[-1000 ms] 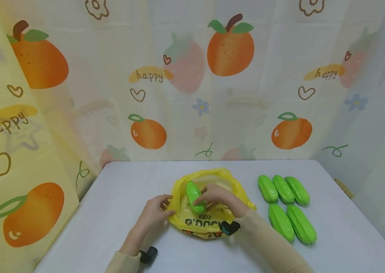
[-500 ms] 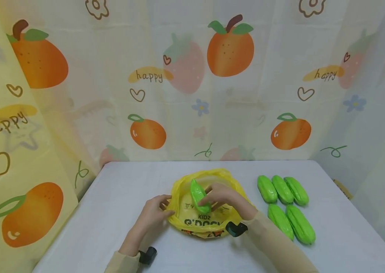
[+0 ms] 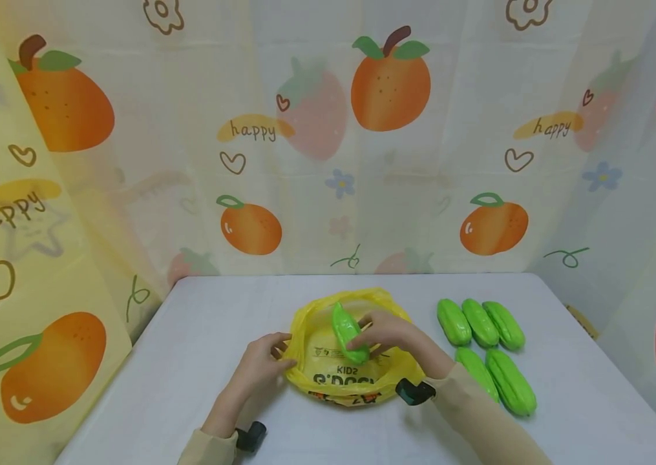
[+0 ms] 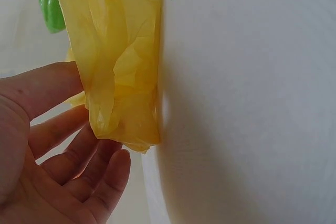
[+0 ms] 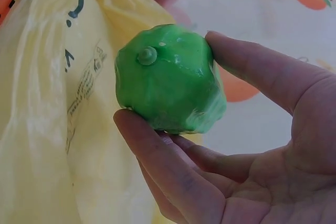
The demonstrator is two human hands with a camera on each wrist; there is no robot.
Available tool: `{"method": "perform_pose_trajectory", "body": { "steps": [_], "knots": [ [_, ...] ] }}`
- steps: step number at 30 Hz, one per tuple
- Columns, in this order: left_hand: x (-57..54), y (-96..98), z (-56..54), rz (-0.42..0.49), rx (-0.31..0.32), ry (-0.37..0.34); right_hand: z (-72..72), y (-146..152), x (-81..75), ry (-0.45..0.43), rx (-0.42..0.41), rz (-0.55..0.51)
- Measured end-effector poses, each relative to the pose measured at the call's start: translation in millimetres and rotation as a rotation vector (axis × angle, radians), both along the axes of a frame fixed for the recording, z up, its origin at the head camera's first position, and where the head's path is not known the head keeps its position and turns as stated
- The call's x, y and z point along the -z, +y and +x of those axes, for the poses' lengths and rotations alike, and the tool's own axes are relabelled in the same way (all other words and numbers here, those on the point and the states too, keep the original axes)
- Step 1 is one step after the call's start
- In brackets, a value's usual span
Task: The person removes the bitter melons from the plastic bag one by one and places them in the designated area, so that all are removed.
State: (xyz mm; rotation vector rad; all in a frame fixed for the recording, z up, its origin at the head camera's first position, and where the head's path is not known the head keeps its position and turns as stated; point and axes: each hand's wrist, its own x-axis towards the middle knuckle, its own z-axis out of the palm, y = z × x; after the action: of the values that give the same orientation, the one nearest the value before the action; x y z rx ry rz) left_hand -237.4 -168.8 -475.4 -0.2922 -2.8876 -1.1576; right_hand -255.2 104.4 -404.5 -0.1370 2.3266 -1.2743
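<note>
A yellow plastic bag (image 3: pixel 301 323) with dark printing stands on the table with its mouth spread wide. My left hand (image 3: pixel 264 360) holds its left rim; in the left wrist view, the thumb (image 4: pixel 58 85) and index finger are at the bag's edge and the other fingers curve beneath. My right hand (image 3: pixel 388 332) grips a glossy green toy bitter melon (image 3: pixel 344 324) over the bag's mouth. Its pointed end tips up and away; the stubby stem end (image 5: pixel 170 80) faces the right wrist camera, between thumb and fingers. The bag's far side lies partly behind the right hand.
Several more green bitter melons (image 3: pixel 510 381) lie in two rows on the white table (image 3: pixel 211 316), right of the bag. My right sleeve (image 3: pixel 473 407) overlaps one of them. A fruit-printed curtain (image 3: pixel 316 194) hangs behind and beside the table.
My right hand has shifted to the right over the bag, carrying the bitter melon with it. The left hand stays at the bag's left rim.
</note>
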Motion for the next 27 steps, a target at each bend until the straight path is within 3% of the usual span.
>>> {"method": "perform_pose_trajectory", "body": {
  "steps": [27],
  "knots": [
    [0.9,0.1,0.4,-0.012,-0.003,0.009,10.0,51,-11.9,0.017,0.040,-0.047]
  ]
}}
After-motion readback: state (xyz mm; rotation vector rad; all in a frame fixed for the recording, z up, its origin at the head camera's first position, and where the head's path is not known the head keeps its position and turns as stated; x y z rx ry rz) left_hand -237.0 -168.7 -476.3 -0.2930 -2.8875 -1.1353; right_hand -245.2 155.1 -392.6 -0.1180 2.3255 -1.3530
